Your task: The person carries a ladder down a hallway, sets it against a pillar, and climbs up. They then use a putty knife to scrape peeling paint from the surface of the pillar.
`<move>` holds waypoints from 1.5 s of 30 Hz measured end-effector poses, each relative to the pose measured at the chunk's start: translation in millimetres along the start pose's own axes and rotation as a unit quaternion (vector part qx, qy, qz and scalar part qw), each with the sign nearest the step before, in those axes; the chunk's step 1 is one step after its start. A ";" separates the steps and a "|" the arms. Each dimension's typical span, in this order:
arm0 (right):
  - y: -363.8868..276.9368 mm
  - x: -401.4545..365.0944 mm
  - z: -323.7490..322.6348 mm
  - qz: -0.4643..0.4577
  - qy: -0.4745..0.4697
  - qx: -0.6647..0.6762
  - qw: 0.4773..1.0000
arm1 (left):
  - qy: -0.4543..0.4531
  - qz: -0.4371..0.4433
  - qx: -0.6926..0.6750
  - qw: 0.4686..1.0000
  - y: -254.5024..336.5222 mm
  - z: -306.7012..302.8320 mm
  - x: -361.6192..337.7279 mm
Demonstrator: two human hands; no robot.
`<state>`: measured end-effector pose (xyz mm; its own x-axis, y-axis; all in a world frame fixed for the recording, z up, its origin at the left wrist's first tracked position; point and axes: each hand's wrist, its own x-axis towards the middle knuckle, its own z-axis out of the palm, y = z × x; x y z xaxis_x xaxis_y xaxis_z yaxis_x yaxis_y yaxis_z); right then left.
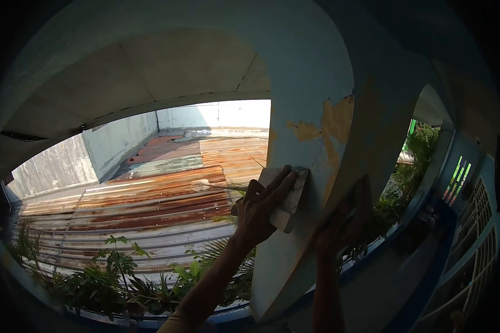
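Observation:
My left hand (255, 213) is closed on a flat grey rectangular plate (291, 202), like a scraper blade, with fingers laid across its face. The plate lies against or very near the pale blue pillar (294, 266). My right hand (332, 236) is in deep shade by the pillar's right side. It seems to grip a dark flat plate (363, 200), whose details are lost in shadow. Above both hands, the pillar's paint has come off in a tan bare patch (337, 119), with a smaller patch to its left.
Behind a low blue ledge (228, 313) grow green plants (94, 286). Beyond them spreads a rusty corrugated roof (150, 202) with pale walls at its back. On the right, more plants (419, 144) show through an opening, and a white railing (472, 250) runs along the passage.

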<state>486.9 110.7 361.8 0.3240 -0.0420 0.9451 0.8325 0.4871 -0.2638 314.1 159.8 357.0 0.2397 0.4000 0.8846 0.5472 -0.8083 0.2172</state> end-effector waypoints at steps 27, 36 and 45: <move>6.4 -10.7 -10.0 -0.023 -0.003 0.065 0.998 | 0.021 0.056 0.016 0.998 -15.4 -6.7 16.6; -0.4 -7.7 -9.5 -0.087 -0.052 0.029 0.994 | -0.005 0.075 0.034 0.997 -20.1 -10.6 1.2; -0.1 -7.3 -11.6 -0.089 -0.049 -0.007 0.995 | -0.031 0.003 -0.012 0.999 3.3 -7.8 -0.7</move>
<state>489.7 100.9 352.8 0.1255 -0.0416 0.9912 0.8790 0.4679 -0.0917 309.4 153.4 360.4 0.2932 0.4209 0.8584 0.5268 -0.8204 0.2223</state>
